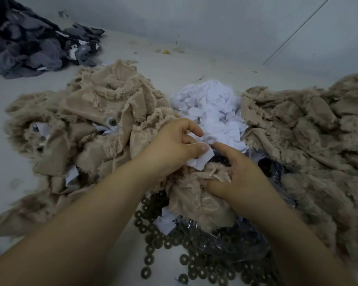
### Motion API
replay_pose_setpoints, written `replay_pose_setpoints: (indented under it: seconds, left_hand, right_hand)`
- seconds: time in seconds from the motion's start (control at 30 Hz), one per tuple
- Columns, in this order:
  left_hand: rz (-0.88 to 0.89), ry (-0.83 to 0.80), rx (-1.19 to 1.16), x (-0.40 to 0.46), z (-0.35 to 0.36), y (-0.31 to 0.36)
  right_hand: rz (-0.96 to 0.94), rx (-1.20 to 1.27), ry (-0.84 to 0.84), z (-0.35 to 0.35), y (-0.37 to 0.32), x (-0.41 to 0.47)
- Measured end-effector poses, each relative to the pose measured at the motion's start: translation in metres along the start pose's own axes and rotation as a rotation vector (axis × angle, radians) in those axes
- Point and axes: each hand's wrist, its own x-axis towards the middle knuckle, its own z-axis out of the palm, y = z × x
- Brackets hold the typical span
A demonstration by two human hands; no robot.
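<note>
Left hand [174,145] pinching white scrap [202,161], right hand [244,178] gripping fur piece [196,197], middle of floor [174,65], over rings [153,242] at near edge, forefinger out; best keep fur bunched tight, peel scrap slowly, clear of white heap [213,106]

free: bare table [174,65] beyond piles | blocked: left fur heap [87,112], right fur heap [308,124], white scraps [211,108] between

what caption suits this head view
Left hand pinches a white fabric scrap while right hand holds beige fur fabric above dark rings.
</note>
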Motion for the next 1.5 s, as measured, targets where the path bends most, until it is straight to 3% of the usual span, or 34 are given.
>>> replay_pose_setpoints:
  seconds: [0.13, 0.27, 0.47, 0.67, 0.87, 1.03, 1.13, 1.2, 1.3, 1.33, 1.37, 1.5]
  left_hand:
    - [-0.168, -0.006, -0.32, -0.018, -0.002, 0.003]
    - [-0.119, 0.139, -0.139, -0.025, 0.0, -0.007]
    - [-0.053, 0.122, -0.036, -0.026, 0.002, -0.01]
    - [-0.072, 0.125, -0.149, -0.025, 0.01, -0.004]
    - [-0.027, -0.08, -0.19, -0.041, -0.003, -0.008]
    - [-0.008, 0.178, -0.161, -0.046, -0.004, -0.013]
    - [0.029, 0.225, -0.204, -0.044, -0.008, -0.01]
    - [0.009, 0.021, -0.194, -0.047, -0.02, -0.006]
    - [-0.076, -0.703, -0.037, -0.056, -0.032, 0.007]
    - [-0.093, -0.801, 0.055, -0.06, -0.031, 0.007]
    - [-0.11, -0.747, 0.124, -0.059, -0.027, 0.007]
    - [-0.098, 0.003, 0.139, -0.049, -0.01, -0.003]
  right_hand:
    - [0.001, 0.019, -0.019, 0.011, 0.006, -0.009]
    - [-0.026, 0.083, -0.022, 0.016, 0.006, -0.011]
    - [-0.201, 0.137, 0.086, 0.018, 0.006, -0.015]
    - [-0.226, 0.141, 0.177, 0.016, 0.008, -0.018]
    - [-0.195, 0.101, 0.264, 0.016, 0.009, -0.017]
    - [-0.17, 0.051, 0.292, 0.016, 0.008, -0.016]
    - [-0.13, 0.086, 0.309, 0.013, 0.009, -0.016]
    - [-0.119, 0.085, 0.31, 0.012, 0.01, -0.015]
    - [-0.105, 0.08, 0.302, 0.011, 0.01, -0.013]
    - [-0.103, 0.071, 0.302, 0.01, 0.01, -0.013]
    - [-0.104, 0.06, 0.306, 0.01, 0.01, -0.012]
    - [-0.102, 0.06, 0.313, 0.012, 0.008, -0.013]
